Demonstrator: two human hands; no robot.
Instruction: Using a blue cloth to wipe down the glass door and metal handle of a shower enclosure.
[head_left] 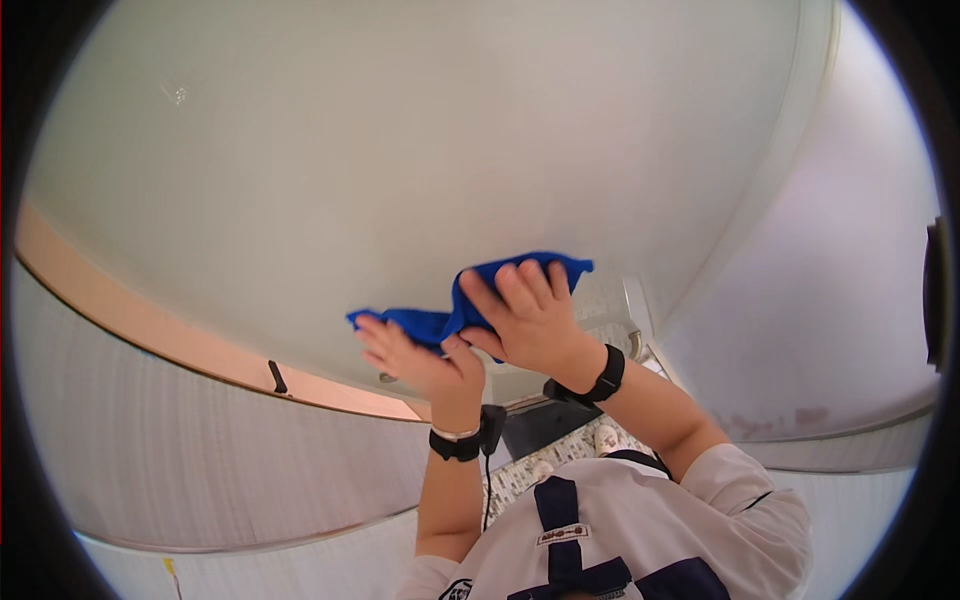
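Note:
A blue cloth (425,323) lies bunched and folded against a broad, pale, smooth panel (400,150). My right hand (540,325) rests over the cloth's right part, fingers slightly bent around the folds and thumb low beside the middle. On its left part is my left hand (415,365), fingers stretched out flat and thumb raised toward the other hand. The two hands are close together, and cloth runs between them. Each wrist wears a black strap with a small device.
A pale orange strip (130,310) with a small black fitting (277,377) borders the panel on the left. To the right stands another whitish panel (800,300), with a dark object (935,295) at its far edge. Below my hands are a black mat (545,428) and a mosaic floor (503,482).

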